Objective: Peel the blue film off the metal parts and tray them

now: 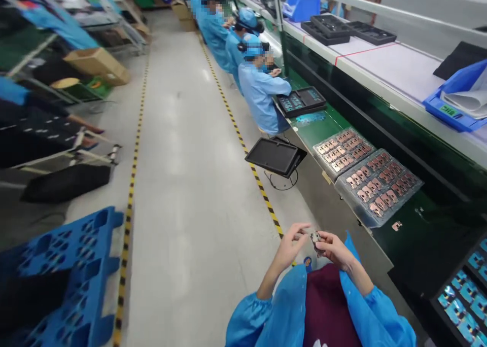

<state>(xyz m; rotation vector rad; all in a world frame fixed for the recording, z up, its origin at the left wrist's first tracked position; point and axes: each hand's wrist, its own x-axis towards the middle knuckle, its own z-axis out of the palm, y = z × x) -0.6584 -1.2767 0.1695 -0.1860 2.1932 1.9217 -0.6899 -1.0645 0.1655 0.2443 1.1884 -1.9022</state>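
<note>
Head view down a long factory aisle: a green-topped workbench runs along the right, with co-workers in blue smocks seated further along it, and yellow-and-black floor tape marks the aisle's edge. Nearer, two metal trays of copper-coloured parts lie on the bench, with one loose part just beyond them, and a black tray of blue-foiled pieces sits at the lower right. The person's forearms, in blue sleeves, are raised before the chest, away from the bench. The right hand pinches a small metal part in the air between the hands. The left hand curls close by, its fingertips just beside the part; whether they touch it cannot be told. Holding so small a piece by its edges, with both hands close, looks the steadiest handling.
</note>
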